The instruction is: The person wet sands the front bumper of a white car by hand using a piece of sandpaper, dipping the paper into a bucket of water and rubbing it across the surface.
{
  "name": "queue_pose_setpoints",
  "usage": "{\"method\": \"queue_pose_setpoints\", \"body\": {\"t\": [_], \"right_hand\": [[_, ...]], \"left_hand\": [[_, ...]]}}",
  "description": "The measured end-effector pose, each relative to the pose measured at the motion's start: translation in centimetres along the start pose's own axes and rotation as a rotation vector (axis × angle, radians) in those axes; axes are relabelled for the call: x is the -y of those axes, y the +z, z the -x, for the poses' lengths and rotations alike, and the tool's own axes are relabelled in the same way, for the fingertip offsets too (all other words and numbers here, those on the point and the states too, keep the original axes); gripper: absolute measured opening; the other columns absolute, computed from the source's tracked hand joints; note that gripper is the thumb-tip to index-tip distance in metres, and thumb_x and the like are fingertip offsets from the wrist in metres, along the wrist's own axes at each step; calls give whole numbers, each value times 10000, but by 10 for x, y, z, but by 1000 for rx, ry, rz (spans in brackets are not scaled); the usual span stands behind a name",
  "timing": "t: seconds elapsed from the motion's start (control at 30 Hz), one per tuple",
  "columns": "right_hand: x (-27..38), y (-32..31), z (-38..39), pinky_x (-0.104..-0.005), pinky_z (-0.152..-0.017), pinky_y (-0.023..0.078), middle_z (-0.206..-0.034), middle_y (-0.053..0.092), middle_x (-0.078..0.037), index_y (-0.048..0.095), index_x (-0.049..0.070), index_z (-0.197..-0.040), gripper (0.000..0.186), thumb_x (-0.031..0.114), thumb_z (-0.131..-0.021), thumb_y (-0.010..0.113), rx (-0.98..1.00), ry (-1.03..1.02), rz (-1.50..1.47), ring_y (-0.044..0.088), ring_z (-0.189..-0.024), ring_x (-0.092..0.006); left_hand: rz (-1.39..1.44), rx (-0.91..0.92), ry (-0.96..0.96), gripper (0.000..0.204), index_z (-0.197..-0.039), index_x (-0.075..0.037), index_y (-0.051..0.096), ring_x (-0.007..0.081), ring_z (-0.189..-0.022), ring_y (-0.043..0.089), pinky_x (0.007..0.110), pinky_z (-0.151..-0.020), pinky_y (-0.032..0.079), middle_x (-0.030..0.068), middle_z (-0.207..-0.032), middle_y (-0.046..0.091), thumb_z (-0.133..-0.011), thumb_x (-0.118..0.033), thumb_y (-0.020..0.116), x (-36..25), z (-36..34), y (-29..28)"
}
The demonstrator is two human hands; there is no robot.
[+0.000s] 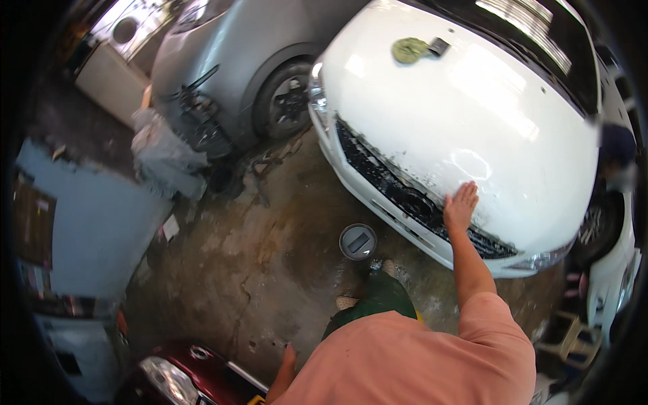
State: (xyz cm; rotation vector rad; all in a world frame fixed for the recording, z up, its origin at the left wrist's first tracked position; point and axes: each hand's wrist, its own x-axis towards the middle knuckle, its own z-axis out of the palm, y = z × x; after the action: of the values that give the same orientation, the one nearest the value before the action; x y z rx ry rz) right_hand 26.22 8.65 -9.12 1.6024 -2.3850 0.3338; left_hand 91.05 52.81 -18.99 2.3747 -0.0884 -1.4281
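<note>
My right hand (462,204) lies flat on the front of a white car's hood (412,108), just above the black grille (405,196). Its fingers are stretched out and nothing is in it. Around the fingers the paint looks wet, with a ring-shaped gleam beyond the fingertips. My left hand (289,356) hangs low beside my body, near a dark red vehicle (196,364); its fingers are too unclear to read. Farther up the hood rest a crumpled green cloth (409,50) and a small dark block (439,46).
A round bucket (358,255) with a dark rectangular piece in it stands on the wet floor (270,250) by my feet. A silver car (229,61) is at the far left, near a plastic-covered heap (165,152). Another person (616,152) and a beige stool (574,337) are at right.
</note>
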Motion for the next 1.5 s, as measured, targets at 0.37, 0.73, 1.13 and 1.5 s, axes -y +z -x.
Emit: {"method": "queue_pose_setpoints", "body": {"t": [0.37,0.73,1.13,1.5], "right_hand": [[108,32,82,-561,-1249,162,-1641,147,-360,205,-118,-1559,812,310,-991,597,-3,222,-309,151,-1530,-516],[244,166,176,-326,-822,583,-1180,703,-41,623,111,-1339,461,360,-962,713,1591,722,-1374,676,-994,-147],[252,457,253,-483,-900,510,-1081,681,-324,622,-35,-1126,466,287,-813,749,1172,424,-573,652,-1078,-482],[227,654,299,-509,-958,510,-1088,688,-340,701,-60,-1029,422,297,-806,715,1344,101,-253,658,-1088,-483]], "left_hand": [[-541,105,581,692,-1210,78,667,321,-1129,640,413,-956,487,240,-1151,675,-1021,-546,433,-322,-87,130],[-107,817,83,575,-1470,21,411,278,-1171,636,407,-818,633,157,-1374,551,-1022,-291,592,-379,-114,302],[-261,633,100,318,-1214,-91,588,142,-878,572,357,-692,498,6,-973,586,-1001,-327,605,-253,-377,463],[-353,504,-31,326,-1012,-48,694,260,-872,662,412,-778,542,144,-939,683,-995,-246,436,-134,-528,610]]}}
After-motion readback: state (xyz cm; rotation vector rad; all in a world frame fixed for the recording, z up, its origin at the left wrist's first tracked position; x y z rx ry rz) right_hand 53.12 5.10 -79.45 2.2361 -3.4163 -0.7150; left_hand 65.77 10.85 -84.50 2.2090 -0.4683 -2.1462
